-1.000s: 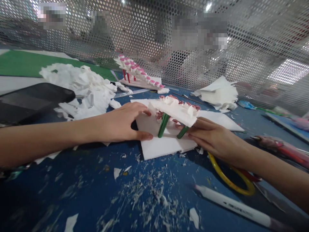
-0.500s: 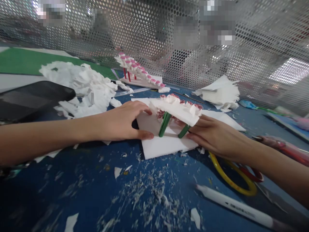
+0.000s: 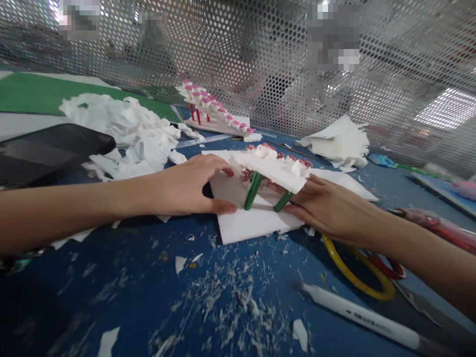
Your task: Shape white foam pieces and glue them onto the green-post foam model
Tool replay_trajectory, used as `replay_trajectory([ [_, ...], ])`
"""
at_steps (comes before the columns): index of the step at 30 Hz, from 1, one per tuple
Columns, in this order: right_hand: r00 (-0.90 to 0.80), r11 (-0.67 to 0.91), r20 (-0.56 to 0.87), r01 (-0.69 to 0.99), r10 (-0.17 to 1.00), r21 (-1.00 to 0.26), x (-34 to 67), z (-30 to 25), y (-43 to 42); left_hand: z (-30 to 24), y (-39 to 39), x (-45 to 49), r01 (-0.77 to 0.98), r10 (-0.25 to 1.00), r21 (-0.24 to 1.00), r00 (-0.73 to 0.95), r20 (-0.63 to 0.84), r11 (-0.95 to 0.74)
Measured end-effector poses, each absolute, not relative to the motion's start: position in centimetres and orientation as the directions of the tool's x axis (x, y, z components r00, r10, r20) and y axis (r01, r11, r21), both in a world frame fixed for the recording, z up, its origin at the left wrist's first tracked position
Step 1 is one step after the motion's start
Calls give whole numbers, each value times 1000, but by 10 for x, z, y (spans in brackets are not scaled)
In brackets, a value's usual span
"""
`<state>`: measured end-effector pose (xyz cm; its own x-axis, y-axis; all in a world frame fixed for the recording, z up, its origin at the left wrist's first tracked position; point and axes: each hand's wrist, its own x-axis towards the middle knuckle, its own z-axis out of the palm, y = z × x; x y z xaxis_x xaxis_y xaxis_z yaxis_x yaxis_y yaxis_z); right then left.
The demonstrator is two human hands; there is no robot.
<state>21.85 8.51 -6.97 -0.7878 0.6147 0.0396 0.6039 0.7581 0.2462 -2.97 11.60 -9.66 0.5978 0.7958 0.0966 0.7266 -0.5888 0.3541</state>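
Note:
A small white foam model (image 3: 277, 171) stands on green legs (image 3: 253, 191), its sloping slab topped with white pieces coloured dark red. Beneath it lies a white foam base sheet (image 3: 243, 229). My left hand (image 3: 197, 186) is at the sheet's left side, thumb and fingers spread apart, thumb tip on the sheet near the front leg. From the right, my right hand (image 3: 323, 206) closes around the model's right end: its fingers reach under the slab behind the right green leg, thumb in front, low by the sheet. The slab and leg partly hide those fingertips.
A similar model with pink-topped pieces (image 3: 219, 111) stands behind. Crumpled white paper (image 3: 130, 134) and a black phone-like slab (image 3: 55, 151) lie left. Scissors with a yellow handle (image 3: 357, 272), a white marker (image 3: 364, 317) and a stack of white sheets (image 3: 338, 144) are right. Perforated metal (image 3: 230, 44) bounds the back.
Almost nothing differs. My right thumb has shifted very slightly left by the green leg; the model and my left hand hold their places.

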Motion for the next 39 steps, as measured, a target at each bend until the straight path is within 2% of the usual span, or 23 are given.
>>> replay_trajectory([
  [8, -800, 775, 36, 590, 599, 224, 216, -67, 84, -95, 115, -29, 712, 791, 375, 602, 109, -593],
  [16, -744, 734, 17, 662, 668, 152, 221, -67, 80, -95, 116, -30, 717, 794, 371, 598, 106, -590],
  [27, -761, 744, 13, 637, 649, 202, 217, -70, 81, -96, 116, -29, 714, 787, 357, 606, 116, -603],
  [39, -740, 730, 33, 669, 672, 143, 217, -68, 78, -95, 115, -29, 704, 780, 360, 612, 130, -613],
])
